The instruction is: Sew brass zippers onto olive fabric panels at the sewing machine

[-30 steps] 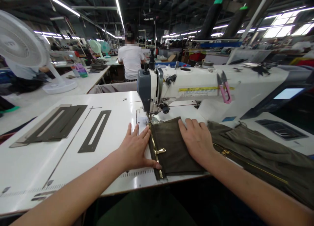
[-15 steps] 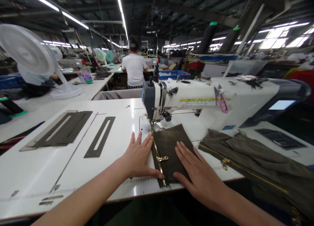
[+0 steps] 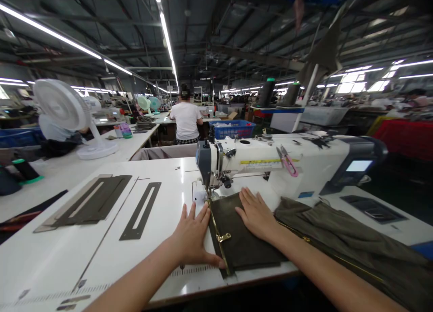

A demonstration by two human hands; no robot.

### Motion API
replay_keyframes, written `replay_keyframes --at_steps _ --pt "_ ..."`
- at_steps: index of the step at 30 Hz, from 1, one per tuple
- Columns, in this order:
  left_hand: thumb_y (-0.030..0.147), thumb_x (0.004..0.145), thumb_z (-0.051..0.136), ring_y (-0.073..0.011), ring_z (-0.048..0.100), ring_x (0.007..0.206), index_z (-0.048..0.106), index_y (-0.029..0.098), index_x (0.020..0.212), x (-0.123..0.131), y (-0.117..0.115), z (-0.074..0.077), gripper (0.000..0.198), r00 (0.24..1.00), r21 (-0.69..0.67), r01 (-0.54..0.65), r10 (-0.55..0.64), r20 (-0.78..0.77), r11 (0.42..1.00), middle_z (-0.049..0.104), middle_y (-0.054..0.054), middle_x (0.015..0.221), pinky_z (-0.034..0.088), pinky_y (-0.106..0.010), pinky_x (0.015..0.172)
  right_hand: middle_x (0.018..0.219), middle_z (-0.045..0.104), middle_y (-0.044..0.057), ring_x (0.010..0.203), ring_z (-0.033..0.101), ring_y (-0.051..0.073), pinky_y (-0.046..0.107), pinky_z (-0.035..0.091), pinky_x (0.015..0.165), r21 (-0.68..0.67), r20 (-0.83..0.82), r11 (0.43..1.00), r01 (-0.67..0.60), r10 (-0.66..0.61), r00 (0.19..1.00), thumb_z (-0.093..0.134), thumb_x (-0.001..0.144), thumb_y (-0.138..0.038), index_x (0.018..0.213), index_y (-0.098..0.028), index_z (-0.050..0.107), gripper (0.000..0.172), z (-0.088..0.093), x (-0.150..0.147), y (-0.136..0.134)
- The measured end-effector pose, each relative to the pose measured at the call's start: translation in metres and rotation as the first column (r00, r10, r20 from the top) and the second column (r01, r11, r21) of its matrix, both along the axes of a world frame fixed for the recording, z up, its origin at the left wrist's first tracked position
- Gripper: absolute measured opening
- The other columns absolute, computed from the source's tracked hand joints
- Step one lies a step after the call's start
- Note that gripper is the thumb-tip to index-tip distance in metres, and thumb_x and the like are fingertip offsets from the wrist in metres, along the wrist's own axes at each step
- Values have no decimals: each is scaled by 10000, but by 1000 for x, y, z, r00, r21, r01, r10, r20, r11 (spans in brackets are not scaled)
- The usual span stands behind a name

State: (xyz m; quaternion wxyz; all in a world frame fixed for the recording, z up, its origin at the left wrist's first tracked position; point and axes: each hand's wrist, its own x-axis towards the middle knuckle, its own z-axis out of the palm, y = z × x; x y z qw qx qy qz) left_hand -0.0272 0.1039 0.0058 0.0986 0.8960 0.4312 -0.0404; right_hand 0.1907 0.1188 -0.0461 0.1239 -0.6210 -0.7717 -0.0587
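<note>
A dark olive fabric panel [image 3: 248, 242] lies flat on the white table, its upper left corner at the needle area of the sewing machine [image 3: 206, 167]. Along the panel's left edge runs a gold zipper [image 3: 219, 246] with a gold pull. My left hand [image 3: 192, 237] is spread on the panel's left side, fingertips close to the presser foot and thumb on the zipper's lower part. On the panel's upper right rests my right hand [image 3: 255, 215], open, palm down with fingers extended toward the machine. Neither hand grips anything.
Slotted olive pieces [image 3: 98, 199] are stacked at the left, with a single slotted strip [image 3: 141, 210] nearer. Bunched olive fabric with a zipper [image 3: 352, 244] lies at right. Pink-handled snips [image 3: 288, 162] rest against the machine. A white fan [image 3: 64, 106] and a person [image 3: 185, 120] are beyond.
My right hand has slid up and away from me across the panel, toward its top edge. My left hand stays by the zipper. The camera view has tilted upward.
</note>
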Motion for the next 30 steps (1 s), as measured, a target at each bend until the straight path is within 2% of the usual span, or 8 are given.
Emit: replay_keyframes --at_steps 4,7,12,17,19,23,26,30 --pt "789 548 514 -419 7 1311 146 89 1402 -2 -4 0 1163 998 35 32 -34 55 999 90 -184 1457 28 -636 1025 1411 292 137 1316 225 204 447 233 1065 38 -18 959 -281 281 959 285 901 -241 1336 -65 352 473 0 -17 -12" --pt "721 700 450 -358 34 1334 236 177 1388 0 -15 0 903 980 81 98 -111 164 992 124 -136 1467 34 -612 1042 1401 312 136 1308 245 201 458 242 1060 14 -43 952 -305 305 951 277 906 -250 1331 -68 358 470 -6 -23 -15" --pt "470 853 450 -275 222 1323 534 273 1172 9 -49 3 384 947 76 134 -150 283 988 413 -30 1366 12 -562 1075 1400 310 134 1308 242 202 463 239 1056 12 -54 954 -301 301 952 265 904 -236 1321 -77 379 460 -11 -19 -12" --pt "409 892 394 -196 211 1331 235 220 1386 -25 -65 5 553 944 118 76 -109 310 990 245 -65 1448 128 -451 1107 1395 324 140 1303 257 218 477 242 1051 31 -51 949 -314 315 948 294 893 -227 1316 -84 390 456 -6 -18 -13" --pt "424 906 337 -225 200 1331 173 189 1403 -58 -56 0 574 964 171 -100 52 262 980 203 -94 1455 213 -486 1075 1396 336 120 1305 255 215 487 233 1054 37 -55 938 -345 346 937 308 876 -183 1307 -112 411 449 -1 -21 -15" --pt "467 874 355 -333 241 1300 363 26 1312 -127 -34 -20 622 911 358 -411 391 128 839 289 -223 1394 243 -546 1033 1385 365 106 1302 269 189 460 219 1071 18 -133 907 -422 420 898 309 896 -228 1316 -117 397 443 4 -31 -20" --pt "490 859 387 -324 343 1259 449 97 1270 -146 -40 -29 572 928 417 -364 361 90 833 367 -184 1370 323 -499 1010 1392 353 103 1303 271 189 454 211 1075 3 -162 903 -429 423 891 335 897 -276 1332 -127 373 462 3 -36 -22" --pt "527 807 485 -323 471 1147 416 228 1306 -130 -67 -27 585 970 454 -245 219 110 857 486 -127 1282 428 -478 918 1339 436 113 1242 369 221 451 274 1038 -16 -165 918 -397 389 906 405 867 -275 1264 -131 464 427 8 -40 -20"
